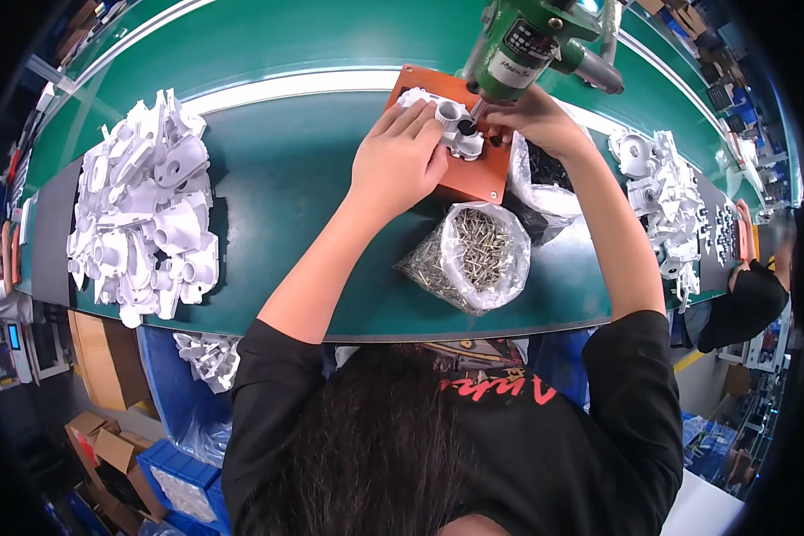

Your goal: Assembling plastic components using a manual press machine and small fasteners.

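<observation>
A person in a black short-sleeved top works at a green tabletop (286, 196), left hand (399, 156) grasping a white moulded-plastic part (464, 146) that sits on an orange rectangular block (469, 185). The fingers of the right hand (531, 121) bend in at the part's right end, beside the metal tip of a green cylindrical machine (515, 58); whether they grip anything cannot be told. Near the block's front edge stands 1 clear plastic bag (515, 288) of silvery screws (481, 246), while 2 heaps of white plastic pieces (138, 214) flank the scene.
</observation>
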### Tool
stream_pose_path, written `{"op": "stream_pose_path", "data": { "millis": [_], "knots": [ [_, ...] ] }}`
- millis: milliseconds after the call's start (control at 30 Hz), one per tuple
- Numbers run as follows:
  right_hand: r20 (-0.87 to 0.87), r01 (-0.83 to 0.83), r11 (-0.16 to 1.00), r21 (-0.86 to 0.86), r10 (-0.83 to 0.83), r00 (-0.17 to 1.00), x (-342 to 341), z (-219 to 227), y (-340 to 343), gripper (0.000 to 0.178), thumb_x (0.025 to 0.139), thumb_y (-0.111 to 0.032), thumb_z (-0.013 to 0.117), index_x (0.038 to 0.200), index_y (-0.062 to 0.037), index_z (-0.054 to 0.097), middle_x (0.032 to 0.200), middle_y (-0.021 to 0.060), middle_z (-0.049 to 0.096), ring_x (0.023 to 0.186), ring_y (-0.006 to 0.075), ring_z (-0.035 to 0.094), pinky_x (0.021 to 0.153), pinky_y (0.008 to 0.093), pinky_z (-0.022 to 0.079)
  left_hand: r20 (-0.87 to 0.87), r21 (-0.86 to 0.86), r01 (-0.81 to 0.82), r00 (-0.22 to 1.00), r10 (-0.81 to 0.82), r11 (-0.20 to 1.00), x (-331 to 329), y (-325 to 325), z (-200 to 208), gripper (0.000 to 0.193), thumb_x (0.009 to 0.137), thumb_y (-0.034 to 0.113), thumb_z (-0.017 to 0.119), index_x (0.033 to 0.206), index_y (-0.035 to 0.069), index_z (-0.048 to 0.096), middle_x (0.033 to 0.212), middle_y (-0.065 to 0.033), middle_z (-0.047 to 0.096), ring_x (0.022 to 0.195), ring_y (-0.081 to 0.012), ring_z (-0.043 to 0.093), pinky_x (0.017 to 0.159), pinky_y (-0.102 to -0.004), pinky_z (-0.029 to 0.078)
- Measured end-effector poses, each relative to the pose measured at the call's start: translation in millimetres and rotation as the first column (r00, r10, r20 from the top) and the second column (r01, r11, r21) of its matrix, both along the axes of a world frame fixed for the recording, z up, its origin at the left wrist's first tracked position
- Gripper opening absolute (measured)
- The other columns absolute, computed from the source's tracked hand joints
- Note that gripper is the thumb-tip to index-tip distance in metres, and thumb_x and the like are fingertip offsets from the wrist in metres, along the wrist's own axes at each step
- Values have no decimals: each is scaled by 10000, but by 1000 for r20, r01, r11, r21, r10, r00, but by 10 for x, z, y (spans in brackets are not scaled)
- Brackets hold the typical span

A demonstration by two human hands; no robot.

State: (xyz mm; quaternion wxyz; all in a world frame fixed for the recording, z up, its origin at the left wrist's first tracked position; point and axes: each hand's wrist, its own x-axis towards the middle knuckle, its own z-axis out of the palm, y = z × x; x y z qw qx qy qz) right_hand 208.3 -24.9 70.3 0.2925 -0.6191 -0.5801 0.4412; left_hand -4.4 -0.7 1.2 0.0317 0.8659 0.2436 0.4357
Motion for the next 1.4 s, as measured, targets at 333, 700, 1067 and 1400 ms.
{"op": "stream_pose_path", "data": {
  "millis": [333,700,1067,1400],
  "knots": [
    [0,-4,1000,-24,4,1000,75,-94,102,289,833,-61,640,1093,19,543,800,85,640,620,130,615,504,228,471,-20,-5,-4,1000,4,1000,4,-1,-4,144,764,118,598,848,2,584,1053,-163,646,1056,-270,596,965,-402,429],
    [-42,-13,1000,23,14,999,86,-92,113,179,804,-152,655,873,13,645,715,60,631,587,117,597,496,242,493,-16,10,6,1000,-6,1000,10,12,-10,145,764,120,598,845,1,586,1054,-166,647,1056,-271,597,955,-402,435],
    [73,-102,993,-56,106,992,3,-61,80,195,801,-168,713,928,-43,636,747,-3,615,642,77,574,523,218,446,-29,6,1,1000,-1,1000,7,-4,8,151,764,119,598,857,0,584,1069,-162,643,1057,-274,595,956,-401,435],
    [-340,127,951,281,-25,940,668,-165,229,180,889,-155,548,1010,-30,597,907,61,632,739,119,601,624,258,507,-1,12,0,1000,0,1000,-13,11,-19,166,763,133,596,874,8,596,1060,-164,647,1059,-282,595,962,-403,432]
  ]
}}
